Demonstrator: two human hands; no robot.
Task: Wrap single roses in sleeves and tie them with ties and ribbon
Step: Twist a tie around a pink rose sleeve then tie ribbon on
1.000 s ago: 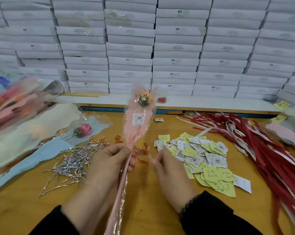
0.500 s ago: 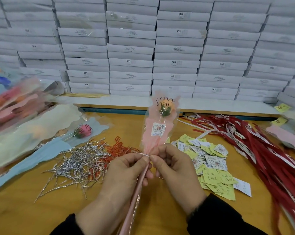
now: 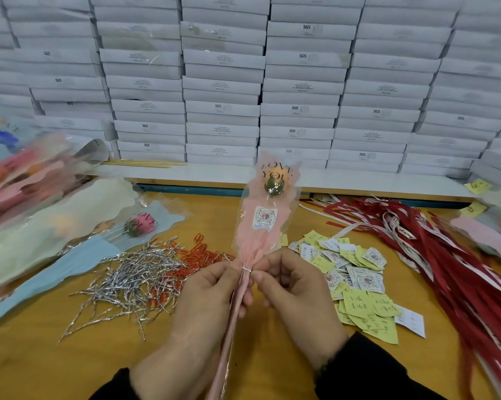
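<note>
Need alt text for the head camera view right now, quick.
Two hands hold a rose in a pink sleeve upright over a wooden table; the left hand grips the stem while the right hand pinches a silver tie around the gathered neck. Silver ties, paper tags and red ribbons lie alongside.

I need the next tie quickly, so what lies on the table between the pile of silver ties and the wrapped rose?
In the head view, orange paper clips lie between the silver ties and the wrapped rose.

Black long sleeves (image 3: pixel 367 373) on both arms; dark beaded bracelet (image 3: pixel 328 368) at right wrist.
</note>
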